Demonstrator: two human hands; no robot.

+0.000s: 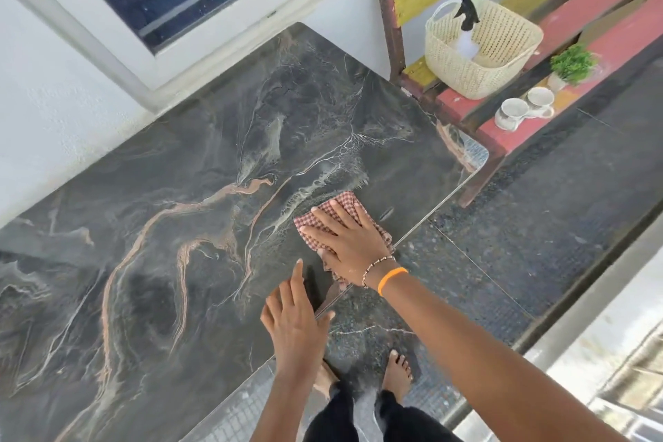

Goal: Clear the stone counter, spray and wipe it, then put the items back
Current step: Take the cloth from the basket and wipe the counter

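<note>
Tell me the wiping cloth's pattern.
Red-and-white check on the cloth, seen in the head view.

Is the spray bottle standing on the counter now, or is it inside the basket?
Inside the basket. The spray bottle leans within its woven walls on the painted bench, its black nozzle above the rim, off the stone counter.

Dark stone, checked cloth, painted bench

The stone counter [172,226] is dark grey with white and peachy-orange veins. Cloth [344,212] by its right edge is a red-and-white check. Right wrist wears an orange band [392,279]. Bench [538,57] is pink-red and yellow, basket [480,47] cream, cups [523,108] white, small plant [573,63] green.
</note>
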